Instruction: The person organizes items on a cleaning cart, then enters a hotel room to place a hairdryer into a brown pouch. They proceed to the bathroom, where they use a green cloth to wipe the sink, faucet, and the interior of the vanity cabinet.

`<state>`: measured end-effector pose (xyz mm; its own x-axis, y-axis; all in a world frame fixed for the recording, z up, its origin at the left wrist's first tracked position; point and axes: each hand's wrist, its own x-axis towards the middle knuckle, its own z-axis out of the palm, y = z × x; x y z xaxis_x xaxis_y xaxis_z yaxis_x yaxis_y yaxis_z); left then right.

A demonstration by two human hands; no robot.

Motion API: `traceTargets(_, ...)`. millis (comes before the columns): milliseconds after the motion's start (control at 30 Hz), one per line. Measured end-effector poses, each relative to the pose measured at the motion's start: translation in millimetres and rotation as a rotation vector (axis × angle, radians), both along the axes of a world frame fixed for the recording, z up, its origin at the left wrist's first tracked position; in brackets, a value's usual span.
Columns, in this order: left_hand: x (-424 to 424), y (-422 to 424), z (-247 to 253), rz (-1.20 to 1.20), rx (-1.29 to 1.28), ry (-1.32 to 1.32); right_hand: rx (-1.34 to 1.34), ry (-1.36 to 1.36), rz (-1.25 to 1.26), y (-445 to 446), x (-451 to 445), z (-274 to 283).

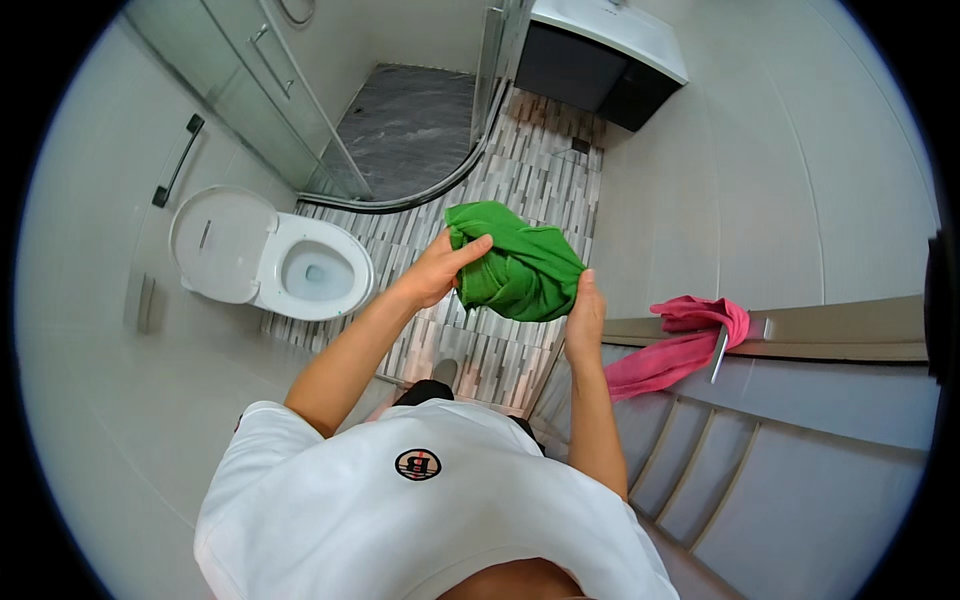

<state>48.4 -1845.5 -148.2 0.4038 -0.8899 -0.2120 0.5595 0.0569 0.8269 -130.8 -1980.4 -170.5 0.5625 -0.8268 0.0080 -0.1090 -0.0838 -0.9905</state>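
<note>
A crumpled green cloth (517,266) is stretched between my two hands, above the tiled floor. My left hand (439,270) grips its left edge, thumb laid over the top of the fabric. At the cloth's right corner, my right hand (586,319) pinches the fabric with the thumb up; most of its fingers are hidden behind the cloth. Folds run across the middle of the cloth, and its lower part hangs bunched.
To the left stands a toilet (319,270) with its lid (221,244) raised. Ahead are a curved glass shower enclosure (277,97) and a vanity with a white basin (622,30). A pink cloth (679,349) hangs on the handle (718,356) of the door (810,480) at right.
</note>
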Motion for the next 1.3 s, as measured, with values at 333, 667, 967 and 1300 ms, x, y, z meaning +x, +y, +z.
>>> traceTargets(333, -110, 31, -22, 0.084, 0.076, 0.142, 0.965, -0.095, 0.166, 5, -57, -74)
traceTargets(667, -132, 113, 2, 0.149, 0.090, 0.175, 1.051, 0.103, 0.621, 76, -43, -83)
traceTargets(967, -55, 185, -79, 0.330, 0.682, -0.443, 1.358, -0.201, 0.664, 33, 37, -56)
traceTargets(1300, 54, -17, -55, -0.461, 0.170, -0.376, -0.111, 0.246, 0.597, -71, 139, 30)
